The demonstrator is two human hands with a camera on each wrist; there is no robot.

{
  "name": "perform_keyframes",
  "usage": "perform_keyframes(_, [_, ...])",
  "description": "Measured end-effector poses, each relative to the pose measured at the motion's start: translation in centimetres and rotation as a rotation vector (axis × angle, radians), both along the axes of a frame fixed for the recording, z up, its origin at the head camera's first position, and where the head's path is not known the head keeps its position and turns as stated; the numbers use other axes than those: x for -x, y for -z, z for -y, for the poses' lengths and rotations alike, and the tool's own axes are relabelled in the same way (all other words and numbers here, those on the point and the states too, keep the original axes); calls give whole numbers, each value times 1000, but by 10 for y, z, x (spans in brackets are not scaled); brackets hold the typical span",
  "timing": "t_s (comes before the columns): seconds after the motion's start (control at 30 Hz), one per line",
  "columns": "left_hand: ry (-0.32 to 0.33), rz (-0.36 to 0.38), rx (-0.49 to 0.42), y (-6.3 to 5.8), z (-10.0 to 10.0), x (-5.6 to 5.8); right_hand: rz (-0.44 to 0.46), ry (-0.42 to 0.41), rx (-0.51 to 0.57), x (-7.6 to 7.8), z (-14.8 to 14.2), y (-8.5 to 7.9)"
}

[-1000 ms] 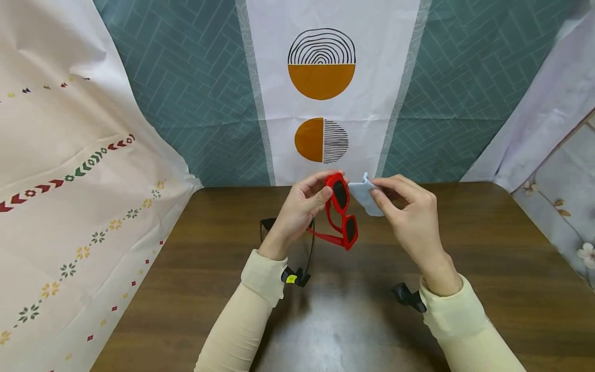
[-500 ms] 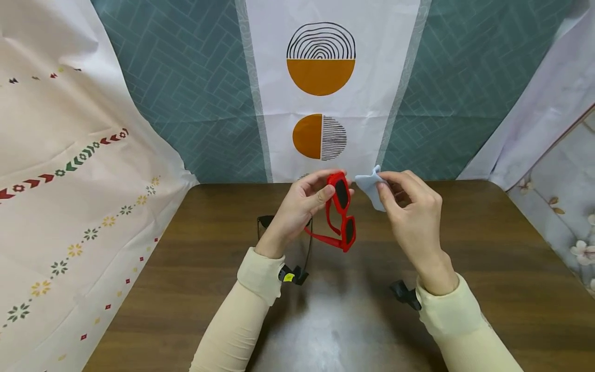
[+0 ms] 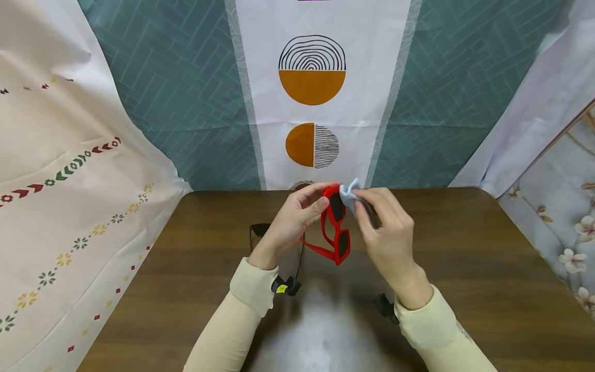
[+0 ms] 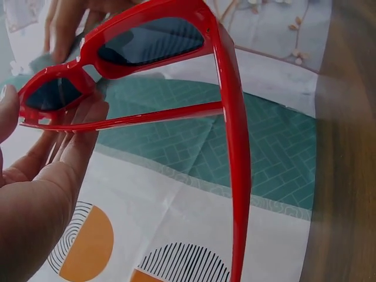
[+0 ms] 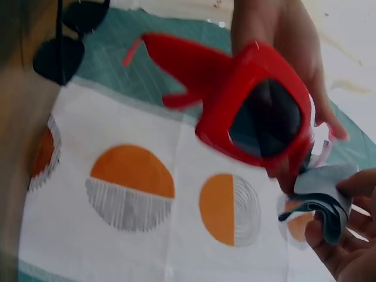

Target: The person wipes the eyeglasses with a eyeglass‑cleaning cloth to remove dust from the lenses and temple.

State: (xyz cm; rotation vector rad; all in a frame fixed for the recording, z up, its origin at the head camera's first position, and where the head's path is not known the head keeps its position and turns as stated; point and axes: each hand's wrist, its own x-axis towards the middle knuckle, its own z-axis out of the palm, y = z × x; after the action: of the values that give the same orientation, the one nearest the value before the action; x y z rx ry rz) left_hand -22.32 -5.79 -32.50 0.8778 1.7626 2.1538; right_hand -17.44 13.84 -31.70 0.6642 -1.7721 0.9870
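Red-framed sunglasses with dark lenses hang tilted above the table, temples unfolded. My left hand pinches them at one end of the frame, thumb on the near side. A folded light blue cloth is pinched between thumb and fingers of my right hand. It overlaps the upper lens near the left fingertips. From the left wrist view, the sunglasses spread across the picture, with the blurred cloth behind the farther lens. The right wrist view shows the cloth bunched in layers right by the frame's edge.
Dark sunglasses stand on the brown wooden table, partly hidden behind the left forearm. A patterned green and white cloth hangs at the back edge. Patterned drapes close off the left side; a floral one hangs at right.
The right hand first drew the cloth slightly away from the red sunglasses, then brought it left onto the upper lens. The left hand keeps its grip. The head view has shifted a little.
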Motion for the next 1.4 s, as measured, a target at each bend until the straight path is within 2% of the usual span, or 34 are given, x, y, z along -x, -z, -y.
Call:
perform_keyframes(0.17, [-1,-19,12,2,-1,-2,28,-99,-82,-1,10,8])
perform_keyframes(0.33, [-6,-29,-23,1,-1,-2,57,-158,-69,-2,11,9])
perform_keyframes(0.47, [-12,-36,-39,0,0,-2,61,-187,-68,-3,11,8])
perform_keyframes(0.7, [-19,28,-140,-1,3,-3,73,-231,-116,-3,10,6])
perform_keyframes(0.9, [-30,23,-166,-4,5,-3,79,-242,-185,-4,5,1])
perform_keyframes(1.03, [-41,18,-171,-3,5,-2,159,-271,-225,-4,-3,-2])
perform_keyframes(1.13, [-20,26,-191,-2,4,-1,241,-268,-151,-3,-11,-5])
perform_keyframes(1.23, [-8,44,-190,-2,4,-1,282,-204,-2,-4,-17,-9])
perform_keyframes(1.3, [-11,54,-171,-1,3,-1,274,-150,80,-4,-18,-10])
perform_keyframes(1.4, [-9,60,-139,-1,3,-2,228,-74,136,-2,-14,-10])
